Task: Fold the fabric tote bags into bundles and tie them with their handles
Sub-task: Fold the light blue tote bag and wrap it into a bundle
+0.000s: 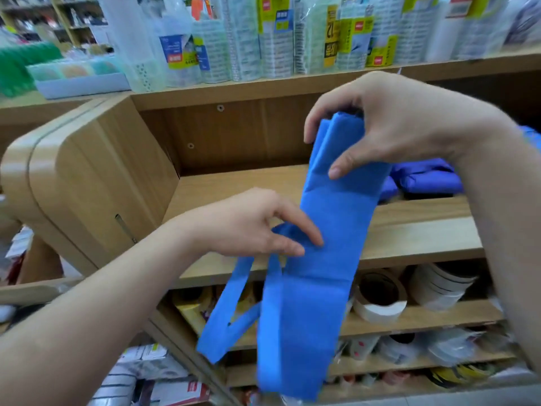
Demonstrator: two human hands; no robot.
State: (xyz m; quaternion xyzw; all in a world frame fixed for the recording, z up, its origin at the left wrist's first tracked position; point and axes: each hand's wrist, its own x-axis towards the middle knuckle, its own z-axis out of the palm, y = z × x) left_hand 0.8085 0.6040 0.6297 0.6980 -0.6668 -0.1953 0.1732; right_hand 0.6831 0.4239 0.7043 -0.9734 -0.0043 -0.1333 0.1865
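A blue fabric tote bag (319,259), folded lengthwise into a long strip, hangs in the air in front of a wooden shelf unit. My right hand (389,127) grips its top end, thumb pressed on the front of the strip. At the strip's middle my left hand (251,224) pinches the fabric, fingers on its left edge. The bag's handles (231,312) dangle loose below my left hand. Behind the strip, on the shelf, lie darker blue tied bundles (424,177).
The wooden shelf board (409,230) runs behind the bag. Tape rolls (380,297) and packets fill the lower shelves. Wrapped packs (278,36) stand on the top shelf. A rounded wooden counter end (82,177) is at the left.
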